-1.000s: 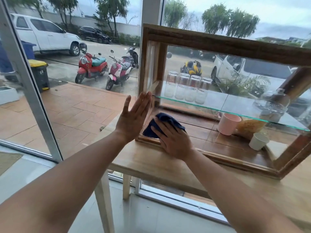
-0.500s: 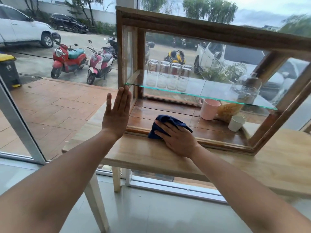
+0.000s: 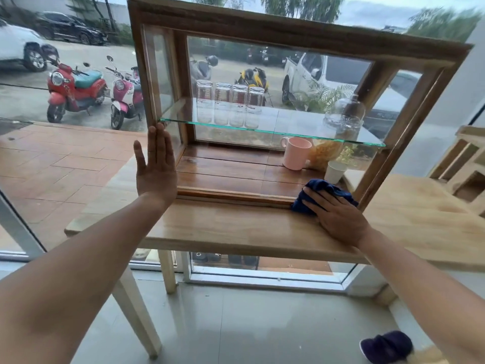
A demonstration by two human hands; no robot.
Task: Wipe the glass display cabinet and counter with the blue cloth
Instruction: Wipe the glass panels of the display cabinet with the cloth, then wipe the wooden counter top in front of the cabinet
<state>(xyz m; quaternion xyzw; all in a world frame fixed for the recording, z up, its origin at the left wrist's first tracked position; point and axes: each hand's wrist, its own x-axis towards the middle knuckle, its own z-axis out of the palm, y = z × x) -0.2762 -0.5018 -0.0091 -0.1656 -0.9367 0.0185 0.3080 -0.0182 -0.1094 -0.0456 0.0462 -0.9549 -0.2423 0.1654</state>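
A wood-framed glass display cabinet [image 3: 294, 35] stands on a light wooden counter [image 3: 236, 227] by a window. My right hand [image 3: 338, 216] presses the dark blue cloth [image 3: 322, 189] onto the cabinet's bottom front rail near its right corner, fingers spread over the cloth. My left hand [image 3: 156, 166] is flat and open, fingers together, braced against the cabinet's left front post just below the glass shelf [image 3: 288, 131].
On the glass shelf stand several clear jars [image 3: 229, 103] and a glass bottle [image 3: 346, 119]. A pink mug [image 3: 295, 153], a small white cup [image 3: 334, 172] and a bag of snacks sit on the cabinet floor. A wooden rack [image 3: 464, 164] is at the right.
My right hand has slid the cloth to the right along the cabinet's bottom rail, from near the left to the right corner. My left hand stays on the left post.
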